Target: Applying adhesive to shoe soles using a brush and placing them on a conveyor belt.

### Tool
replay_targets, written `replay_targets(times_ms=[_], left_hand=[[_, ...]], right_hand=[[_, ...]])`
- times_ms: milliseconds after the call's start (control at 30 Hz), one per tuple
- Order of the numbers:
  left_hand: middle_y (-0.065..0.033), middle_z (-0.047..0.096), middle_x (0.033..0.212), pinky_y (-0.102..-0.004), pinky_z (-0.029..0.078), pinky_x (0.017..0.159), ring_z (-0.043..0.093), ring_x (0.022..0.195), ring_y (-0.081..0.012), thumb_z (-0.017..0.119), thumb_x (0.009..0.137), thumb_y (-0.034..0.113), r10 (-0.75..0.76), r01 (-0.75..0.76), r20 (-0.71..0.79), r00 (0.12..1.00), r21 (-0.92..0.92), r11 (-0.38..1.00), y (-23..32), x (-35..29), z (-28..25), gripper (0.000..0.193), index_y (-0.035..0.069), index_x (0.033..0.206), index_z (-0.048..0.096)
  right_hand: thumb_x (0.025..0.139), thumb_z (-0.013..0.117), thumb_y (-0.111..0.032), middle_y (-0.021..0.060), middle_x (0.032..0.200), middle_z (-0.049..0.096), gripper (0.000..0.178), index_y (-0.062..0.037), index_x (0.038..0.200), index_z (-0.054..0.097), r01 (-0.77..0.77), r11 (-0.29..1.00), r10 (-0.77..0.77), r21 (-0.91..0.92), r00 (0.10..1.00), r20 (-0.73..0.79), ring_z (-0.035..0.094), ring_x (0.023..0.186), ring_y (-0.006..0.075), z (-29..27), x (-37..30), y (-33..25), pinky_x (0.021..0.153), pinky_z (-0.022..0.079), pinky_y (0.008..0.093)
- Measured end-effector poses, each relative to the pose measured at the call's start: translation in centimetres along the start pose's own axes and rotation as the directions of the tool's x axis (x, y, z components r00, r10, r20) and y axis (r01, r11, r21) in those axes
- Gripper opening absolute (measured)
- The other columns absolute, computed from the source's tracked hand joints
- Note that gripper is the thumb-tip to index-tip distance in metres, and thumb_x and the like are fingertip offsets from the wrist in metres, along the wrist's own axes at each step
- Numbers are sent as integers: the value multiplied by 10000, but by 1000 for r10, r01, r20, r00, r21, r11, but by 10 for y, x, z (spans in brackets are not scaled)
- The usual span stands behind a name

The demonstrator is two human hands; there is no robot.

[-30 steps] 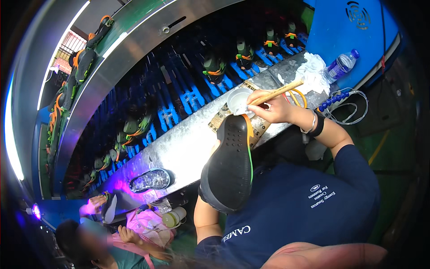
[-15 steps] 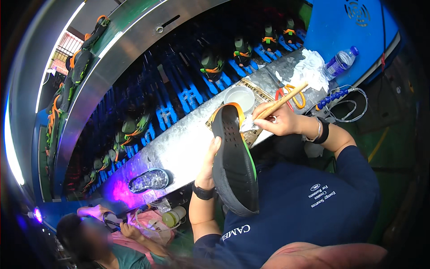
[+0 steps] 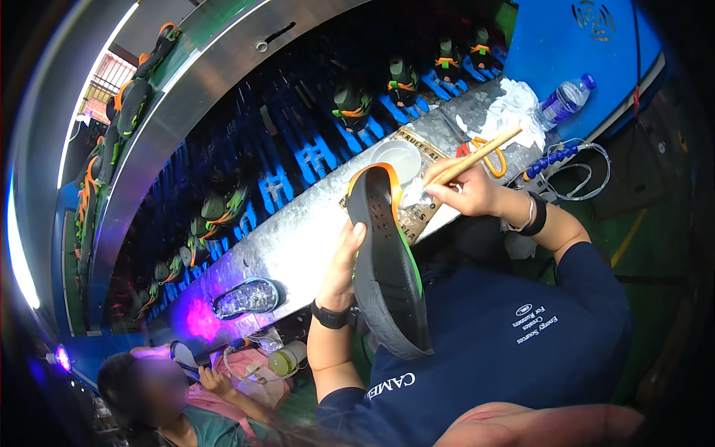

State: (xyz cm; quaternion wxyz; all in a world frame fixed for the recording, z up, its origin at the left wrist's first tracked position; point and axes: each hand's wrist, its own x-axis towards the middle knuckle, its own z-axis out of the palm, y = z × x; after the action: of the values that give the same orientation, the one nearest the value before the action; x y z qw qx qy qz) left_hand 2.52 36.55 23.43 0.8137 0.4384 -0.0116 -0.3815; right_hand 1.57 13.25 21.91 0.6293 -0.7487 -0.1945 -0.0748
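Gripped along its left edge by my left hand (image 3: 342,270) is a black shoe sole (image 3: 387,276) with orange and green edging. Its inner face, with a patch of small holes, is turned up. The fingers behind it are hidden. My right hand (image 3: 468,188) is closed round a wooden-handled brush (image 3: 488,151). Its whitish head, partly covered by my fingers, is close to the sole's orange rim; I cannot tell whether they touch. Just beyond the sole's upper end stands a round, pale bowl (image 3: 397,158).
Scissors with orange handles (image 3: 491,155), crumpled white paper (image 3: 514,112) and a plastic bottle (image 3: 567,100) are on the metal ledge (image 3: 290,246). Another sole (image 3: 247,298) lies at its left. Beyond run blue racks with several shoe parts. A co-worker (image 3: 160,387) is at lower left.
My right hand and the brush have shifted slightly up, away from the sole's rim. The sole has turned a little in my left hand. The co-worker's hands have moved.
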Motion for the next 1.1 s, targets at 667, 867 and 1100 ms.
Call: replay_targets(times_ms=[667,867,1100], left_hand=[[-108,515,967,-266,461,698,538,813,-159,495,784,336,52,-51,-3,999,121,991,7,2,-3,493,4,1130,379],[-111,456,1086,-280,405,814,484,954,-161,516,777,305,58,-68,58,997,196,978,13,5,-1,579,-1,1213,288],[-125,422,1142,-298,349,874,434,1032,-183,532,767,276,124,-147,94,988,297,944,22,11,2,596,-14,1224,282]], right_hand=[[760,539,-37,22,735,530,90,-3,844,546,-15,1000,15,18,999,-33,473,624,47,2,2,1,537,374,169],[764,531,-23,10,697,509,115,-1,877,527,6,998,0,56,993,-120,453,591,33,7,7,0,494,355,170],[750,549,-33,19,683,515,102,-6,847,540,42,999,-42,-2,999,1,460,543,42,15,0,-9,470,359,185]])
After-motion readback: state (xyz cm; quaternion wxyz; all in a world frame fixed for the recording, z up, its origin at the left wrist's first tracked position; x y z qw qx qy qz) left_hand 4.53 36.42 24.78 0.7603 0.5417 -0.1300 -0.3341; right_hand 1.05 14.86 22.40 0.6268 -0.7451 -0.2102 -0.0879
